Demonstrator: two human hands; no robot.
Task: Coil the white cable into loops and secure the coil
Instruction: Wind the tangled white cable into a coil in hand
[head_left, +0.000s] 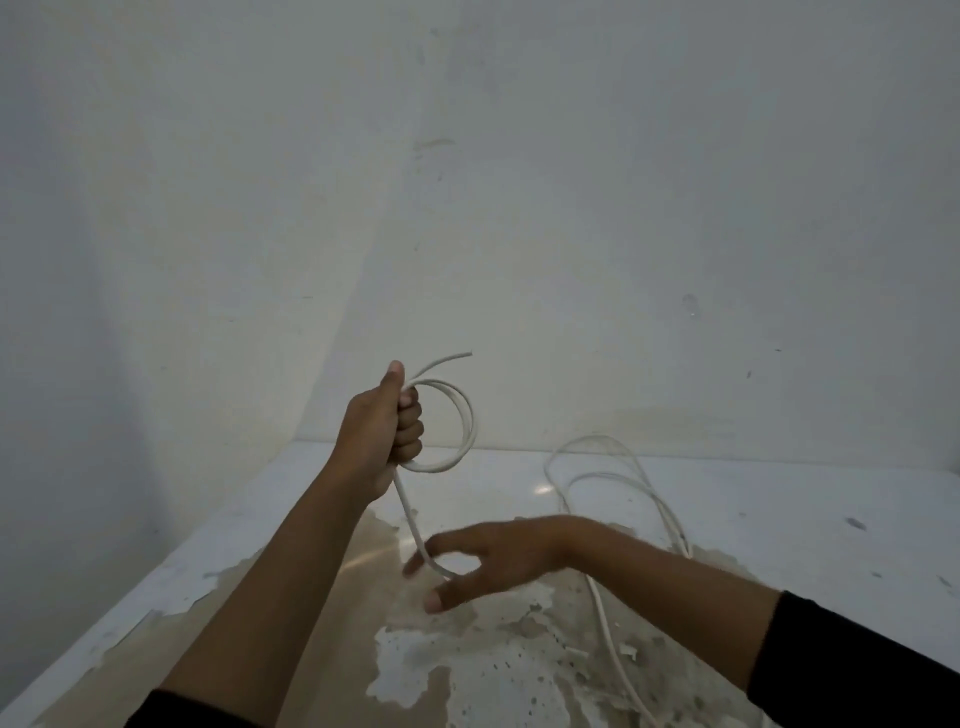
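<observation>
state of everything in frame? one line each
white cable: partly coiled, a couple of loops made, the rest slack on the table
left hand: raised, grips the loops
right hand: fingers spread, cable running across them
table: white coat peeled in patches

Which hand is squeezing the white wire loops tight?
The left hand, the raised one. Its fingers curl round the loops of the white cable. The right hand, lower down, has spread fingers and only catches the hanging strand.
</observation>
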